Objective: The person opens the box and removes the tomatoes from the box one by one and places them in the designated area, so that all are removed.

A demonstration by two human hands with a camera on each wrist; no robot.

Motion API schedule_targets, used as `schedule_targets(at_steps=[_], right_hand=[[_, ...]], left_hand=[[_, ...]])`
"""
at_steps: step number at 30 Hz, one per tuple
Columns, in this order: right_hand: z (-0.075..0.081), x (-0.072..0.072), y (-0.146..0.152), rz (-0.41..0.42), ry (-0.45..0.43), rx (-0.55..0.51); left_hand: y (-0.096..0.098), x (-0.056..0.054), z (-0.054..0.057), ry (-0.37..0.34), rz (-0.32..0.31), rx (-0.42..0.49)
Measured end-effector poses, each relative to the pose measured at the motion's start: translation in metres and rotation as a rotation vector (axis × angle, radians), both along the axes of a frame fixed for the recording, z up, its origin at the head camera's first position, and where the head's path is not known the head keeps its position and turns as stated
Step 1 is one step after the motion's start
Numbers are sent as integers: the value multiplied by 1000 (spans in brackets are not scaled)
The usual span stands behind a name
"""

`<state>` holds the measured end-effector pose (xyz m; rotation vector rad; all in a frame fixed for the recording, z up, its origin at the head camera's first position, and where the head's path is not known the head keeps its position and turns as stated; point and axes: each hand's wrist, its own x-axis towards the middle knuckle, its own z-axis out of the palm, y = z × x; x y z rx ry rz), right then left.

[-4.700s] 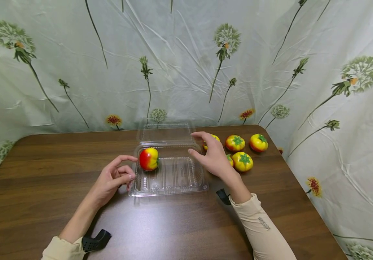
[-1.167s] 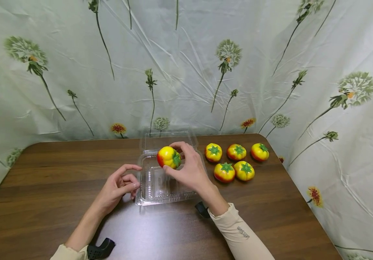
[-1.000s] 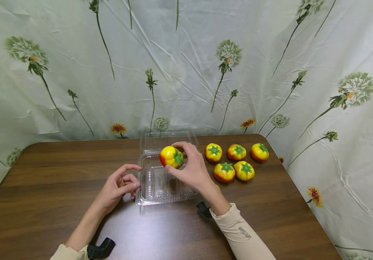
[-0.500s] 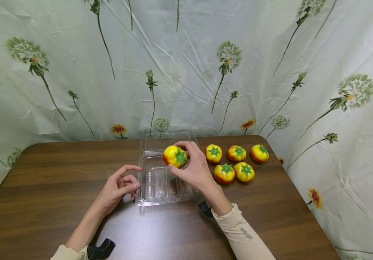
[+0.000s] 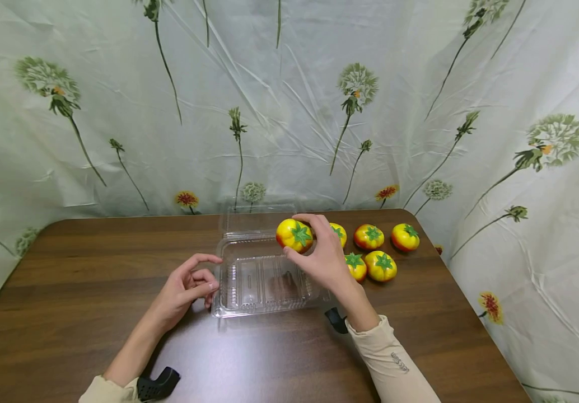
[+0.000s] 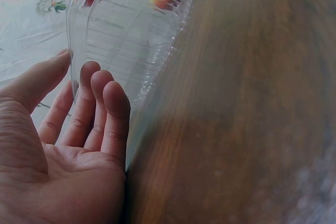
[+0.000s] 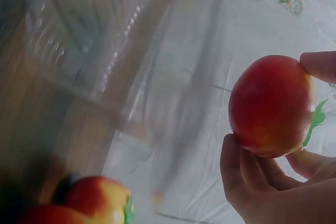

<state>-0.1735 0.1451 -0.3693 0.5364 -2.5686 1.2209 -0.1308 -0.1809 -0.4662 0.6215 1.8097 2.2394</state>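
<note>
A glossy yellow-and-red fruit (image 5: 294, 235) with a green star-shaped leaf cap is held between the thumb and fingers of my right hand (image 5: 327, 257). It is raised over the back right corner of a clear plastic clamshell container (image 5: 264, 305), whose lid (image 5: 256, 221) stands open at the back. In the right wrist view the held fruit (image 7: 270, 106) shows its red side. My left hand (image 5: 183, 288) is at the container's left side, index fingertip and thumb touching the rim. The left wrist view shows the thumb tip against the clear rim (image 6: 79, 35), with the other fingers loosely bent.
Several similar fruits, such as a front one (image 5: 381, 266) and a far right one (image 5: 405, 237), sit right of the container on the brown wooden table (image 5: 93, 268). My right hand partly hides two. A flower-printed curtain (image 5: 289, 140) hangs behind the table.
Earlier the fruit lay in the container's left part and my right hand was empty. Now that hand holds it raised and has carried it rightward. My left hand keeps its place by the rim.
</note>
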Motion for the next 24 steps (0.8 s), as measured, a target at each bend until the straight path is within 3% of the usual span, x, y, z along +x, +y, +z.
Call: schedule_targets(at_steps=[24], right_hand=[[1,-2,55,-101,-13,27]], left_hand=[[1,-2,-3,50,-19,32]])
